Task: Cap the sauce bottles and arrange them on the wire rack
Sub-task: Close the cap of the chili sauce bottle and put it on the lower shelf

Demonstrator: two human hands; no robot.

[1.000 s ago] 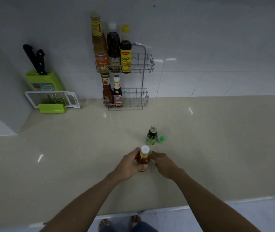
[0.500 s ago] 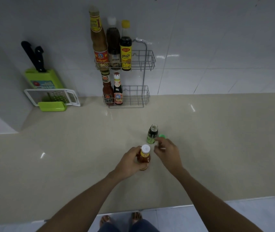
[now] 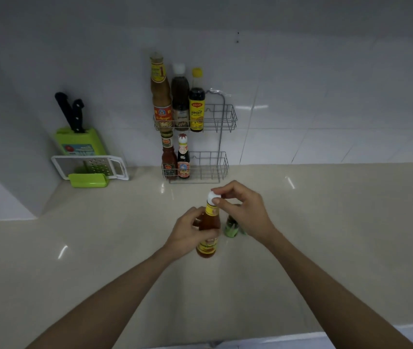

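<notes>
My left hand (image 3: 187,234) is wrapped around the body of an orange sauce bottle (image 3: 209,222) with a yellow label, which stands on the counter. The fingertips of my right hand (image 3: 247,212) pinch the bottle's white cap (image 3: 211,196) at the top of its neck. Just behind it, a small green-labelled bottle (image 3: 231,229) stands partly hidden by my right hand; its top is out of sight. The wire rack (image 3: 221,119) hangs on the wall: three tall bottles fill the left of its upper basket, and two small ones sit in the lower basket (image 3: 210,167).
A green knife block (image 3: 79,143) with two black handles and a white grater (image 3: 92,167) stand at the back left. The right halves of both rack baskets hold nothing. The beige counter (image 3: 326,235) ends at a front edge near my elbows.
My right hand left the spot by the green cap and came back onto the white cap of the orange bottle. My left hand kept its hold on that bottle.
</notes>
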